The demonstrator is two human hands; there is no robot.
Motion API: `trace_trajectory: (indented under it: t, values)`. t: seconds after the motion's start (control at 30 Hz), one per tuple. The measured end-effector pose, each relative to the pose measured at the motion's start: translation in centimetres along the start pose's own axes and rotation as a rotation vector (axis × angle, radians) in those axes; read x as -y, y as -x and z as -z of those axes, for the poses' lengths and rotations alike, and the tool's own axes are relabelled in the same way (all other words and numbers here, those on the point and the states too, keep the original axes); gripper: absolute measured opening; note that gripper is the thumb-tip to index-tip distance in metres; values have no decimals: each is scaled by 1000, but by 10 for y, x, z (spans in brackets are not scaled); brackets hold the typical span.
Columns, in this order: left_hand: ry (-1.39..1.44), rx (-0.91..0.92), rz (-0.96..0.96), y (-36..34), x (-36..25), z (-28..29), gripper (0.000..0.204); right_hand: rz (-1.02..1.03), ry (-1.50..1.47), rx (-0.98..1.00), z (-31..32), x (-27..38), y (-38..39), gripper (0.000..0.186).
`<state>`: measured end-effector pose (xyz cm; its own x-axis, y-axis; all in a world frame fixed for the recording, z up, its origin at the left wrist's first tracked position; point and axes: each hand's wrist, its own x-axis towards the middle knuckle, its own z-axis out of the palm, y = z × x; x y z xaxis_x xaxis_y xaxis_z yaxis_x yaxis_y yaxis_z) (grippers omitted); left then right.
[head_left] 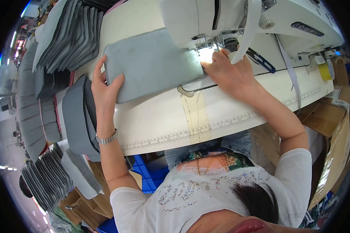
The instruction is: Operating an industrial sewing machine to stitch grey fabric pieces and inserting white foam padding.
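We should guide the grey, round-cornered fabric panel (153,64) flat along the white surface (153,126) by the white metal sewing machine (184,21), our left hand (106,90) grasping the panel's left edge, our right hand's (232,75) fingers hard to judge in the glare.

The person's left forearm (114,165) ran nearly straight up the view, its wrist (104,124) in line with it. The left hand (103,89) had its thumb (119,80) set wide of the index finger. The right arm bent at the elbow (300,136), its forearm (274,106) slanting up and leftward to the right hand (231,73), back upward, fingers bent forward, fingertips partly lost in glare.
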<state>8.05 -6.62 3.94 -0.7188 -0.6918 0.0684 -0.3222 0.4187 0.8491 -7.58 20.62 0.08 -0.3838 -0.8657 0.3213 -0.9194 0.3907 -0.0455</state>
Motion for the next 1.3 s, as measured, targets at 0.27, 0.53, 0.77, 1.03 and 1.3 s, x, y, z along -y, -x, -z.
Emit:
trace_trajectory:
  t: [0.27,0.53,0.77,1.03,1.3]
  values:
    - [-1,38,-14,-13,5,-2,64,55,-51,-78,0,0,3,27]
    - [-97,50,-24,-22,8,-2,62,4,109,-130,-15,3,1,30]
    - [-178,82,-4,-23,12,7,59,12,26,-136,-15,-2,9,32]
    - [-248,70,-59,-22,7,8,53,-20,26,5,-10,7,2,38]
    - [-199,81,-52,-23,5,8,51,-34,104,-20,-13,6,4,38]
